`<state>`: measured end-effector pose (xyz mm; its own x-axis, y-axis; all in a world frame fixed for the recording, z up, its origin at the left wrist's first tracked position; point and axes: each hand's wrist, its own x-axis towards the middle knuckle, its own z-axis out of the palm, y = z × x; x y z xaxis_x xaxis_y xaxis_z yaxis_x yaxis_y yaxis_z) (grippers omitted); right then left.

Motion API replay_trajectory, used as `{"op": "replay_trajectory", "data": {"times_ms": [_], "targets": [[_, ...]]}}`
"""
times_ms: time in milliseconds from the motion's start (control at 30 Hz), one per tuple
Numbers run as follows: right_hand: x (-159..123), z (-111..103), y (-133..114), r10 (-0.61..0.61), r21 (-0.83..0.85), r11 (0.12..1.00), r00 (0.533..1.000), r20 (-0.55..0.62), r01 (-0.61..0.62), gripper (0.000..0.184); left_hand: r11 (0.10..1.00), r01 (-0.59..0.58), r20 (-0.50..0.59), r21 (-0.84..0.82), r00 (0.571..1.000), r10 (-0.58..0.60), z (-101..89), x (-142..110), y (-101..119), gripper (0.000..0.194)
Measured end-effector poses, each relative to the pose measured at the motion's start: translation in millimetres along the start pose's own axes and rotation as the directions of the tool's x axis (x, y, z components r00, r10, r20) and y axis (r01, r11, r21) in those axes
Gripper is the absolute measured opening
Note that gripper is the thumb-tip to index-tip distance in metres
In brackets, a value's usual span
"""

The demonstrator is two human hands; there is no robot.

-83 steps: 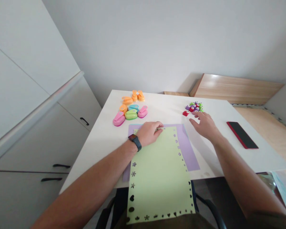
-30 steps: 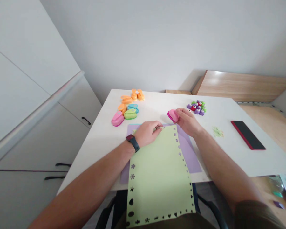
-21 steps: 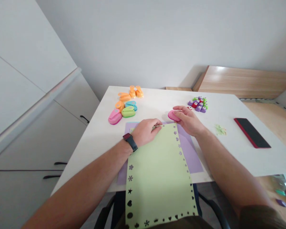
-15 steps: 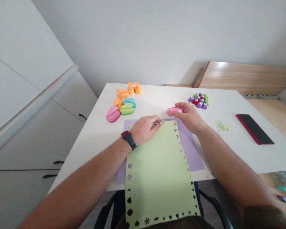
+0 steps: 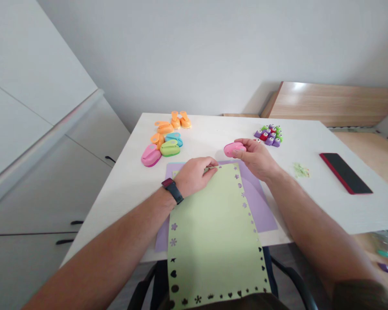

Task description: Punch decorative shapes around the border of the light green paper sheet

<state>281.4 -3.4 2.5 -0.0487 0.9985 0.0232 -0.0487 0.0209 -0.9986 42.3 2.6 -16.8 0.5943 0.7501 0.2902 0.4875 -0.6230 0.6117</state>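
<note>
My right hand (image 5: 254,159) holds a pink craft punch (image 5: 234,149) in its fingers, above the table and near the top edge of the paper. My left hand (image 5: 195,175) rests at the top of a pale green paper sheet (image 5: 213,241), pinching a thin pale stick (image 5: 211,169) whose kind I cannot tell. Small punched stars, hearts and flowers run along the sheet's edges. A lilac paper sheet (image 5: 258,211) lies partly hidden beneath it.
Several larger craft punches (image 5: 163,140) in orange, pink, green and blue sit at the far left of the white table (image 5: 207,129). Several small punches (image 5: 267,135) stand at the back, with green paper scraps (image 5: 300,170) and a black phone (image 5: 345,173) to the right.
My right hand has moved from beside the small punches and now holds a pink punch taken from the larger group. Green scraps now lie on the table. My left hand stays in place.
</note>
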Motion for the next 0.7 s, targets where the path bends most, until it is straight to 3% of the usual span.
{"op": "replay_trajectory", "data": {"times_ms": [133,367,567,700], "targets": [[0.2,-0.4,-3.9,-0.024,0.041,0.999,0.999,0.036,0.023,0.043,1.0,0.001,-0.001,-0.005,1.0,-0.001,0.2,0.1,-0.2,0.018],[-8.3,3.5,-14.1,-0.021,0.096,0.995,0.988,0.156,0.006,0.05,1.0,0.001,-0.006,0.002,1.0,-0.001,0.4,-0.2,-0.2,0.018],[-8.3,1.1,-13.8,-0.029,0.028,0.999,0.987,0.156,0.025,0.06,1.0,0.004,-0.018,0.005,1.0,-0.004,1.0,-0.1,-0.2,0.017],[-7.5,-0.9,-11.3,-0.05,0.006,0.999,0.986,0.159,0.05,0.048,1.0,0.001,-0.013,0.007,1.0,-0.001,1.0,0.0,-0.4,0.017]]}}
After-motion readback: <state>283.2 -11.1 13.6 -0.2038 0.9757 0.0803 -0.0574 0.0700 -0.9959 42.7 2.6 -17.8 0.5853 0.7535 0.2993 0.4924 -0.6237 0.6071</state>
